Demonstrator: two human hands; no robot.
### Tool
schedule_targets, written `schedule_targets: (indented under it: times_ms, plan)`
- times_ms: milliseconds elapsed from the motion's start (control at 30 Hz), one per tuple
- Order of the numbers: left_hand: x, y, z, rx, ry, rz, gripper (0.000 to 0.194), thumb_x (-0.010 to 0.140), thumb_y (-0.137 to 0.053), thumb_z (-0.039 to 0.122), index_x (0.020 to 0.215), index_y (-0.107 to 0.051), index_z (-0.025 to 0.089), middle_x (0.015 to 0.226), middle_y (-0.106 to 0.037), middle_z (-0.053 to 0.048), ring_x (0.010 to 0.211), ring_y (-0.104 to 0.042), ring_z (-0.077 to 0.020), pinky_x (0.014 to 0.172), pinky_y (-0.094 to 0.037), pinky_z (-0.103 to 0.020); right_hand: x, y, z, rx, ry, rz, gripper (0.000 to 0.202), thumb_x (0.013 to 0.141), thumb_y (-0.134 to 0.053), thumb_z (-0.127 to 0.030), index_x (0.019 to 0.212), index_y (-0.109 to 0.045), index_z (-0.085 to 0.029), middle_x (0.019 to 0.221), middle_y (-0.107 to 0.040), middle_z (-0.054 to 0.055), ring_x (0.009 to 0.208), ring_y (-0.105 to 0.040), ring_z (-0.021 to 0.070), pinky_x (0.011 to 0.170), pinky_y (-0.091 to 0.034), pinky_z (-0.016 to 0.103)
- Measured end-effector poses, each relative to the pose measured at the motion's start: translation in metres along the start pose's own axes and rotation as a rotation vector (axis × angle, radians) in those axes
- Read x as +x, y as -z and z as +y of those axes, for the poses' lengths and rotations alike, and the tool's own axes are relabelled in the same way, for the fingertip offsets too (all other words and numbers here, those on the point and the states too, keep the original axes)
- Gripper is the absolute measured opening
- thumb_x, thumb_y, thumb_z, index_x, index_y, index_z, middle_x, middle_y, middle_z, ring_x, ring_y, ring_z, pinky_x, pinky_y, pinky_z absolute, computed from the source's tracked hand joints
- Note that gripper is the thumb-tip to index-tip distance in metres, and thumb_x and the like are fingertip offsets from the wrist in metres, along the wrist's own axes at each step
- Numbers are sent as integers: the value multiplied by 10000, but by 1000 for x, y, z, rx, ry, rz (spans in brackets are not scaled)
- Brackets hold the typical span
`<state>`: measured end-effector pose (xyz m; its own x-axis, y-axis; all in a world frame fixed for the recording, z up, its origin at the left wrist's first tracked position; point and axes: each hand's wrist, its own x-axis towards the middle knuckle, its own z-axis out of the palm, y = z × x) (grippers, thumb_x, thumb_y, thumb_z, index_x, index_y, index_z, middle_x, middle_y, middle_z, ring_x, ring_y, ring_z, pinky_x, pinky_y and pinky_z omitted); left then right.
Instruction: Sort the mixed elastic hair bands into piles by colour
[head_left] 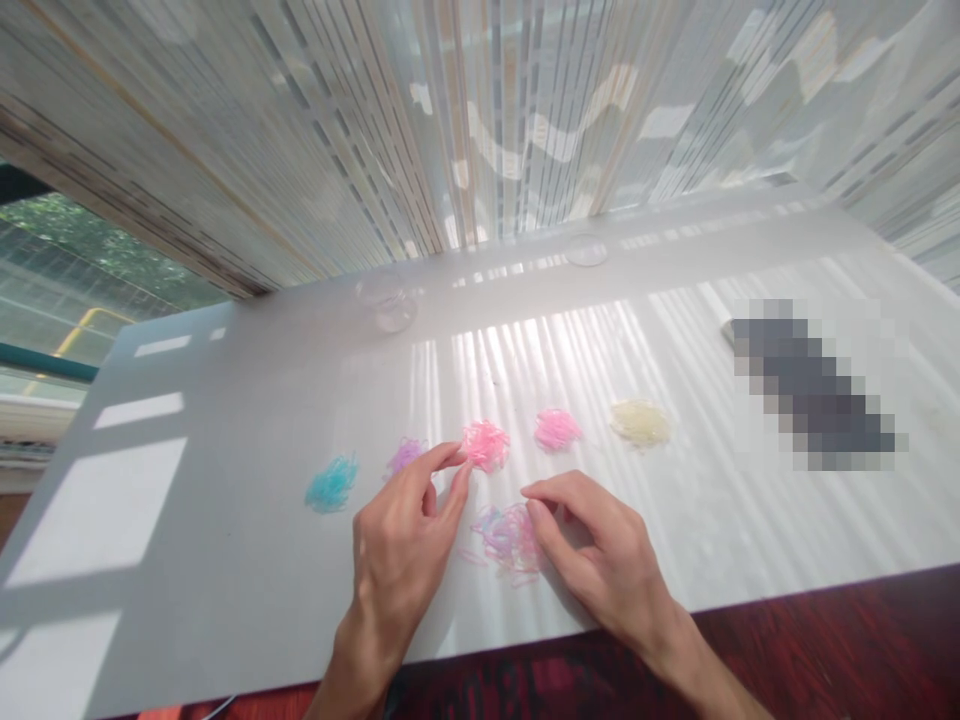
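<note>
Five small piles of thin pieces lie in a row on the white table: teal, purple, coral pink, pink and pale yellow. A mixed pile of pink, purple and bluish pieces lies nearer to me. My left hand is at the left edge of the coral pile, thumb and forefinger close together; anything between them is too small to name. Beside the mixed pile's right edge, my right hand pinches with thumb and forefinger, its content too small to make out.
Clear round containers stand at the back left of the table, and a clear round lid or dish lies at the back. A dark blurred object is on the right. A striped curtain hangs behind.
</note>
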<state>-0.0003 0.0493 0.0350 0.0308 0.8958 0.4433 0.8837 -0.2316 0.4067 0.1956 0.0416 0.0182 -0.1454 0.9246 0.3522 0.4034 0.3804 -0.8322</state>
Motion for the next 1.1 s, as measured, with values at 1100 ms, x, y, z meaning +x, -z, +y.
schedule_targets:
  times_ms: [1100]
  plan:
    - [-63,31,-19,-166,-57,-381,121,1060,-459,239,1066,-581,240,1001,-668,-14,772,-692,-157,680,-519,-259,-9,-7,3,-81,296,-146,159,946,-644,-118,1072,-675,-210,892,-712,50,801,-655,185,703,-567,315]
